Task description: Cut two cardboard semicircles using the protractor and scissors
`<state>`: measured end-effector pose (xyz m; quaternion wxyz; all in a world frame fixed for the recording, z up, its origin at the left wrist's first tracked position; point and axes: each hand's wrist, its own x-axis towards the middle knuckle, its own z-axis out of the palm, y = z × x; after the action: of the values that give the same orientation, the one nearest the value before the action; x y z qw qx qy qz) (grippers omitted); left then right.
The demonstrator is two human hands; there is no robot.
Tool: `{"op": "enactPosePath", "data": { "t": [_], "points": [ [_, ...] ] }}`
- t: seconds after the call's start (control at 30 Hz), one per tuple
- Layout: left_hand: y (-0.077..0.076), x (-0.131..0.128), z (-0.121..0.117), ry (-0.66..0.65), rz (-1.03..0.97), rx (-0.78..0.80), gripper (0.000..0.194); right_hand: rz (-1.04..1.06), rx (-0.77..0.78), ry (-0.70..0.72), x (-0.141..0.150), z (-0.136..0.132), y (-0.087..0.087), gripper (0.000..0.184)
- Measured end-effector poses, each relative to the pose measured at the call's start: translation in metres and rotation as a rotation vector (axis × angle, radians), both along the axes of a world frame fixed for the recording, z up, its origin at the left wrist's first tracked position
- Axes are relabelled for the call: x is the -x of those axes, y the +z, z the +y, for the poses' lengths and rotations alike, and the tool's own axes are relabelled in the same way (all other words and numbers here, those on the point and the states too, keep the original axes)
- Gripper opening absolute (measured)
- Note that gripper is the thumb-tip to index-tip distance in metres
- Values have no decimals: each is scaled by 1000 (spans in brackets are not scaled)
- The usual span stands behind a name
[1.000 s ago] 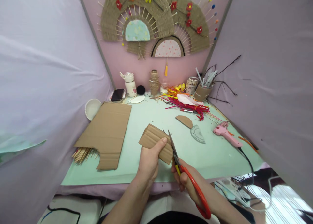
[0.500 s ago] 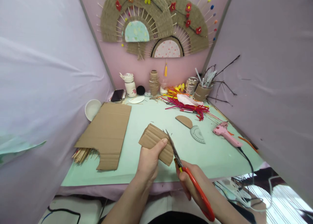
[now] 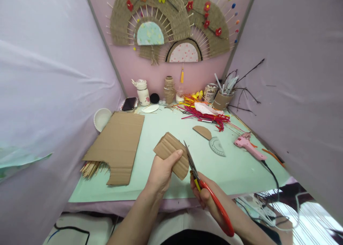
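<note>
My left hand grips a small piece of corrugated cardboard with a rounded lower right edge, held above the near edge of the green mat. My right hand is closed on red-handled scissors. Their blades point up and away along the right edge of the cardboard piece.
A large cardboard sheet lies at left over a bundle of wooden sticks. A cardboard semicircle, a protractor and a pink glue gun lie at right. Red and yellow strips, jars, twine and a phone stand at the back.
The cardboard piece has turned a little in my left hand, its rounded edge now showing. The scissors have shifted slightly along its right edge.
</note>
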<state>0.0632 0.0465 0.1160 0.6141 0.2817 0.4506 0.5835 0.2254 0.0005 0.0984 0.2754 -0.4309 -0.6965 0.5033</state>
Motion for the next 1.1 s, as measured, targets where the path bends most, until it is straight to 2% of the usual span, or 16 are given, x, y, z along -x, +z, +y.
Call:
{"op": "enactPosePath", "data": {
  "t": [0.2,0.5,0.63,0.8,0.97,1.1],
  "points": [
    [-2,2,-2,-107,109,-27,38,5,-10,105,-5,-1,10,61],
    [-5,2,-1,-135,173,-30,40,-106,45,118,-4,1,13,61],
    [-5,3,-2,-153,197,-36,39,-155,29,69,-3,0,17,54],
    [-4,4,-4,-171,167,-57,37,-201,102,-49,0,-1,22,45],
    [-1,5,-4,-181,169,-70,38,-154,146,-96,1,-2,19,36],
    [0,7,-2,-188,170,-60,40,-156,146,-150,2,1,14,38]
  ]
}}
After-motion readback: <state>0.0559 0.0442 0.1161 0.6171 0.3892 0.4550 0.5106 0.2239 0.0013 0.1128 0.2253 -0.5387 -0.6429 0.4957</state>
